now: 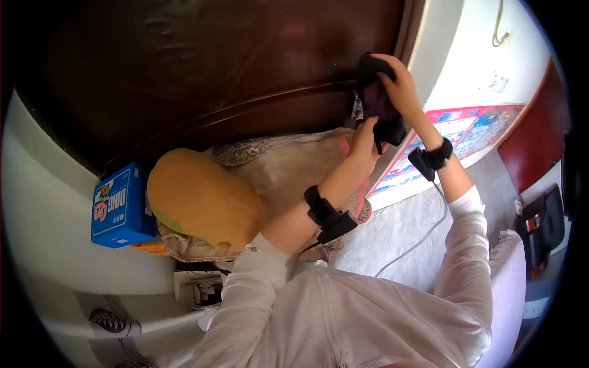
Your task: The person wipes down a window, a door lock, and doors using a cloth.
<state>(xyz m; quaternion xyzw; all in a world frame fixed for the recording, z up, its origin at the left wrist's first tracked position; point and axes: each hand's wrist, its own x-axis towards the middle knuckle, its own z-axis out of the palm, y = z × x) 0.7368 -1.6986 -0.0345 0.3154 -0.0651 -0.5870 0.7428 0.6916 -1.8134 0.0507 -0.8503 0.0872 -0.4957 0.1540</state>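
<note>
A dark fabric item point(375, 101) with a purplish middle and a black edge is up near the brown panel; I cannot tell its exact kind. A small whitish tag point(357, 107) hangs at its left side. My right hand point(400, 86) grips its upper right part, fingers curled over the black edge. Lower down, my left hand point(366, 140) holds its bottom, thumb pointing up against the fabric. A black rounded part point(391, 130) shows between the two hands. Black bands with small boxes circle both wrists.
Below the hands lies a beige patterned blanket point(294, 162), with a mustard-yellow cushion point(199, 196) on its left. Beyond the cushion stands a blue box point(119, 207). A colourful poster point(454, 138) covers the low wall at right. A grey cable point(417, 242) crosses the floor.
</note>
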